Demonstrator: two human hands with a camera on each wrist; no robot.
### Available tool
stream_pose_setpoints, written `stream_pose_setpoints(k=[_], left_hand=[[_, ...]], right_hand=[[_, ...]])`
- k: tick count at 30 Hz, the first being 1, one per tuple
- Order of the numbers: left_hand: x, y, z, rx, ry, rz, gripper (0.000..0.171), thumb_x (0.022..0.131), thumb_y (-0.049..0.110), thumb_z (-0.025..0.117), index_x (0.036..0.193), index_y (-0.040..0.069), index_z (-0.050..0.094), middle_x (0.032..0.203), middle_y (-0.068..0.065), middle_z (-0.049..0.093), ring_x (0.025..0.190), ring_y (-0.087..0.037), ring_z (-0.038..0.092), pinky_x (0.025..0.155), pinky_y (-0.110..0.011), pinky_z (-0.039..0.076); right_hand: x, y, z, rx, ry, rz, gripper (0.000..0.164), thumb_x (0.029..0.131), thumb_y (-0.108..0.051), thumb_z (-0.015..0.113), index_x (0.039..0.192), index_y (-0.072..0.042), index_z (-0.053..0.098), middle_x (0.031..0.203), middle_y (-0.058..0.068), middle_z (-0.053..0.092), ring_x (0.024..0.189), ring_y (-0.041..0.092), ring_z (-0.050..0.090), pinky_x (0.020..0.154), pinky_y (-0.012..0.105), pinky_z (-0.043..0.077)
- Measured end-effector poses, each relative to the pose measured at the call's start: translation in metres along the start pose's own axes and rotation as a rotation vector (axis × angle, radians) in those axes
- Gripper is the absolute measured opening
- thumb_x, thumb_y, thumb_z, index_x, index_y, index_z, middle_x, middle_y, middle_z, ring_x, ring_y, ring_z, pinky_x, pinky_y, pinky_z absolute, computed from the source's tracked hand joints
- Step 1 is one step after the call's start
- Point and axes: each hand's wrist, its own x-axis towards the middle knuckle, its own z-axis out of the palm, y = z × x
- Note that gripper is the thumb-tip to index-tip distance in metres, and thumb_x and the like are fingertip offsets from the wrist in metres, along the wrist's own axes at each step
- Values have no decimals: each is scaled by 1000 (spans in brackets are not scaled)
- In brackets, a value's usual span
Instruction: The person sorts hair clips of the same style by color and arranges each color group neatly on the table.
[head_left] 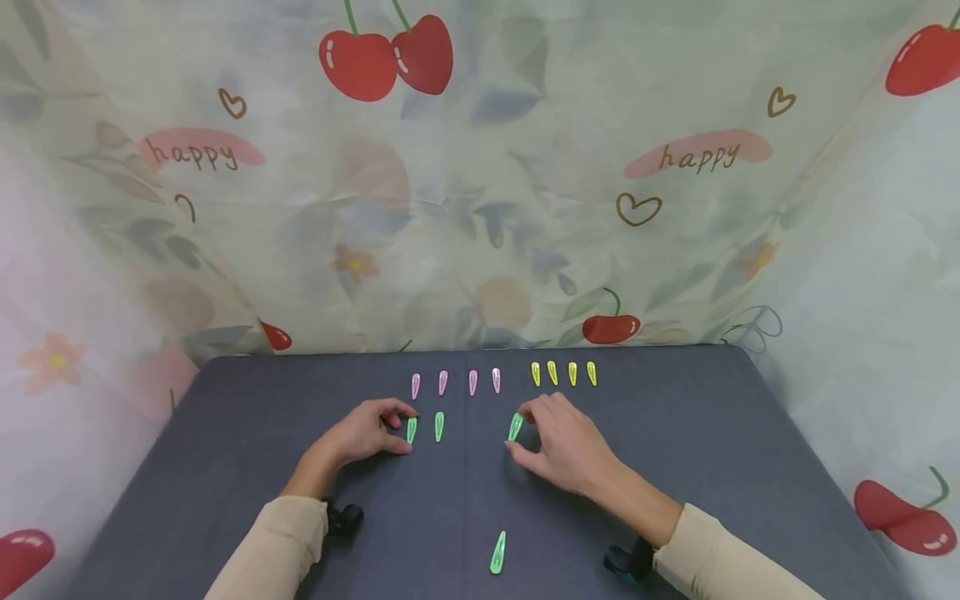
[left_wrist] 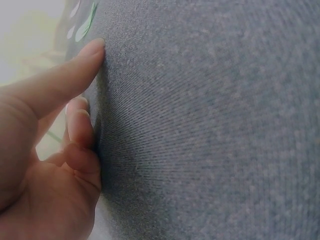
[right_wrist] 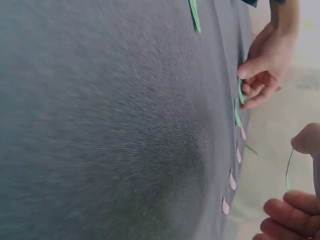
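Near the middle of the table, my left hand [head_left: 367,432] has its thumb and a finger at the two ends of a green snap hair clip [head_left: 412,430], which lies on or close to the cloth. A second green hair clip [head_left: 439,427] lies just to its right. My right hand [head_left: 566,442] pinches another green hair clip [head_left: 515,427] by its ends between thumb and fingertips; in the right wrist view this held clip [right_wrist: 288,170] shows edge-on, raised off the surface. Closer to me, one more green hair clip [head_left: 498,552] lies alone.
Several pink hair clips [head_left: 472,382] stand in a row at the back of the dark table [head_left: 247,467]. To their right is a row of several yellow hair clips [head_left: 572,374]. A patterned curtain [head_left: 480,167] hangs behind the table and along its sides.
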Motion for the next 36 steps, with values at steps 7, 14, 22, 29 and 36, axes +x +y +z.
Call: stream_pose_setpoints(k=[7, 14, 22, 29, 36], left_hand=[[0, -2, 1, -8, -3, 2, 46, 78, 11, 89, 121, 15, 72, 97, -7, 59, 85, -20, 51, 74, -32, 42], [2, -2, 2, -2, -1, -5, 46, 78, 13, 89, 120, 18, 72, 98, -5, 59, 87, -19, 51, 76, -32, 41], [1, -1, 1, 6, 5, -23, 46, 78, 13, 89, 120, 18, 72, 97, -5, 59, 87, -19, 52, 76, -32, 41], [2, -2, 1, 2, 6, -26, 46, 78, 13, 89, 120, 18, 72, 97, -6, 59, 86, -20, 52, 74, -32, 41], [2, -1, 1, -5, 10, -29, 46, 77, 12, 89, 120, 18, 72, 98, -6, 59, 84, -20, 51, 73, -31, 41]], right_hand=[[24, -2, 28, 2, -31, -47, 38, 86, -43, 77, 108, -13, 68, 87, -4, 58, 84, 11, 49, 72, 27, 47], [39, -5, 52, 10, -85, -68, 39, 86, -46, 77, 107, -14, 69, 87, -5, 58, 82, 12, 47, 74, 27, 46], [50, -10, 63, -13, -162, -53, 43, 88, -49, 75, 112, -13, 71, 97, -1, 66, 89, 16, 54, 82, 32, 49], [50, -10, 66, -43, -187, -56, 45, 89, -49, 75, 114, -12, 73, 101, 3, 66, 90, 20, 54, 84, 35, 48], [50, -10, 65, -35, -215, -38, 46, 91, -49, 73, 119, -12, 73, 103, 4, 65, 91, 20, 53, 86, 36, 47]])
